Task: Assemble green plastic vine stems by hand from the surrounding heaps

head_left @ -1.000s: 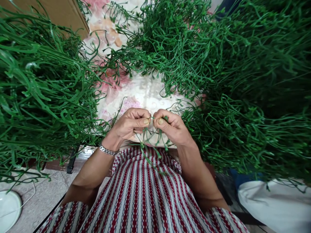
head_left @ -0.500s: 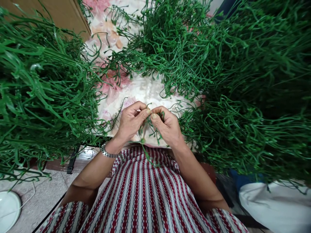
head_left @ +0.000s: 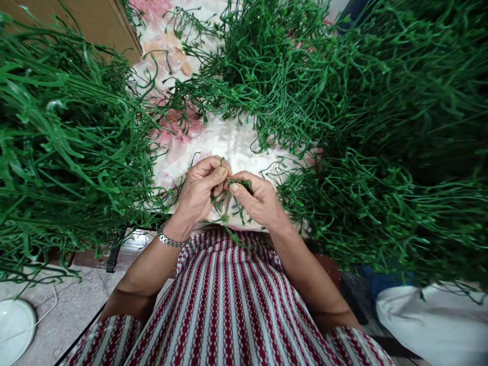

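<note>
My left hand, with a metal watch band on its wrist, pinches a thin green plastic stem between thumb and forefinger. Close beside it, my right hand is closed on a branched green plastic stem, whose small forked tips hang below the fingers. The thumbs nearly meet over the front of the table; the exact joint between the fingers is too small to make out. A longer green strand droops from there over the striped garment.
A heap of long green plastic stems fills the left side. More branched green stems pile up at the back and right. Beneath lies a floral cloth. A cardboard box stands back left; a white round object is on the floor.
Both hands have shifted slightly left, and the right hand has dropped a little below the left. The fingertips have rearranged around the stems, with more green showing in the right hand.
</note>
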### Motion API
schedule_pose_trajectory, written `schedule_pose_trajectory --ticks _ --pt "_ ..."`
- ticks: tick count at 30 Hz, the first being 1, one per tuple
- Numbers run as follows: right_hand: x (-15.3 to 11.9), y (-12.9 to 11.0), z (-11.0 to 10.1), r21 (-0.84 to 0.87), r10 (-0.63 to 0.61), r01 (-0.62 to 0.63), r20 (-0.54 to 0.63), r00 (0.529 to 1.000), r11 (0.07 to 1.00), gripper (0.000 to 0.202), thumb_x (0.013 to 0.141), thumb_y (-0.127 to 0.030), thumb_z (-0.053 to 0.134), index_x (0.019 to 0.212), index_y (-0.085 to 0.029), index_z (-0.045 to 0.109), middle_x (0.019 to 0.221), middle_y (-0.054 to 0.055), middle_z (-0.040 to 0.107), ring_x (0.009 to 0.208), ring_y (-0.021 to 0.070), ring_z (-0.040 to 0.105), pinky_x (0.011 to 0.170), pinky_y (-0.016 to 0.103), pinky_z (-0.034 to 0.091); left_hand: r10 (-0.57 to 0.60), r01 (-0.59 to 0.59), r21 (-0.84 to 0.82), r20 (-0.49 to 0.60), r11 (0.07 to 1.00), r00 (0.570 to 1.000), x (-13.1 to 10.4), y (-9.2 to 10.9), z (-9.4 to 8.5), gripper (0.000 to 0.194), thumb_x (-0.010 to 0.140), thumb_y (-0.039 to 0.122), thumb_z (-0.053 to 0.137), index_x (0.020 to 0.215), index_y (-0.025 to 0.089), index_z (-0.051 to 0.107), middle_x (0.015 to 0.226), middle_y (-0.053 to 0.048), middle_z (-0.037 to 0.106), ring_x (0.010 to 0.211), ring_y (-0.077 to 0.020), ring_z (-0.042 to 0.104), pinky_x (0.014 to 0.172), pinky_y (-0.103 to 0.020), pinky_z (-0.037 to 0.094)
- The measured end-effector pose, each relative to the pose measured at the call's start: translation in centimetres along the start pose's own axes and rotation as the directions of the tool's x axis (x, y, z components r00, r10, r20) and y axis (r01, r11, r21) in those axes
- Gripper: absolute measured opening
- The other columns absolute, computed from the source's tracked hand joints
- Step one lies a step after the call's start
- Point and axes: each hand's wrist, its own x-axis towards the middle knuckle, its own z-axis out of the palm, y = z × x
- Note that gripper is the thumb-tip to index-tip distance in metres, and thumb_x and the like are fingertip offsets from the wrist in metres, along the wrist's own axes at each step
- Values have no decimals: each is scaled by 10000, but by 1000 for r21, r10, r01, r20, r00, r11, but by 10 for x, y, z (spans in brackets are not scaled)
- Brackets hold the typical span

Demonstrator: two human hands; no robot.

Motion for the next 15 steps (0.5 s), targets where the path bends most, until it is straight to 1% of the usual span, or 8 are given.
schedule_pose_trajectory --ticks 2,4,6,8,9,10,12,15 --pt "0 1 -1 11 -8 7 36 999 1000 219 857 -355 497 786 -155 551 698 -1 577 672 97 551 681 213 434 -24 26 -64 27 998 999 -1 3 1 213 682 295 694 631 159 538 681 21 560 382 -17 359 334 -185 208" --pt "0 2 -3 -33 0 1 27 1000 999 256 853 -389 492 767 -153 541 669 -7 560 621 91 518 623 205 409 -67 74 -118 62 990 996 0 8 1 241 693 322 684 631 160 517 628 27 559 366 -21 361 338 -175 240" --pt "-3 3 -5 -123 8 -8 7 1000 992 276 847 -402 496 753 -148 551 635 -16 537 565 79 465 560 196 363 -86 97 -186 69 978 994 2 17 0 251 735 355 642 638 173 500 459 64 446 331 -34 313 339 -172 253" --pt "-6 1 -7 -202 3 -2 6 1000 979 271 848 -383 496 749 -142 571 625 -17 528 556 75 446 545 196 340 -67 70 -219 22 973 998 5 26 -1 235 774 354 602 648 187 495 357 95 274 302 -45 244 335 -168 246" --pt "-8 -1 -8 -228 -8 7 -2 1000 974 264 852 -371 493 751 -141 578 626 -17 526 556 74 442 543 197 336 -48 44 -200 -16 979 999 6 30 -1 227 779 335 599 644 188 492 347 100 243 297 -43 225 335 -165 241" --pt "-9 -4 -9 -242 -21 15 -21 1000 970 256 857 -361 487 760 -143 580 622 -19 520 547 72 433 539 199 332 -48 42 -159 -31 986 998 7 33 -1 225 770 317 612 636 187 487 351 99 258 298 -41 232 341 -166 247" --pt "-11 -9 -10 -265 -56 27 -104 993 964 237 865 -353 479 788 -153 581 579 -36 469 502 65 391 508 202 310 -57 54 -97 -30 994 998 8 34 2 234 739 310 645 628 183 483 366 96 310 306 -35 255 349 -165 251" --pt "-12 -15 -12 -325 -122 48 -213 969 944 214 872 -337 479 815 -164 591 558 -42 430 485 67 379 498 214 309 -44 43 -32 -38 999 998 7 29 5 235 711 317 666 627 174 498 393 89 371 318 -27 276 344 -156 227"
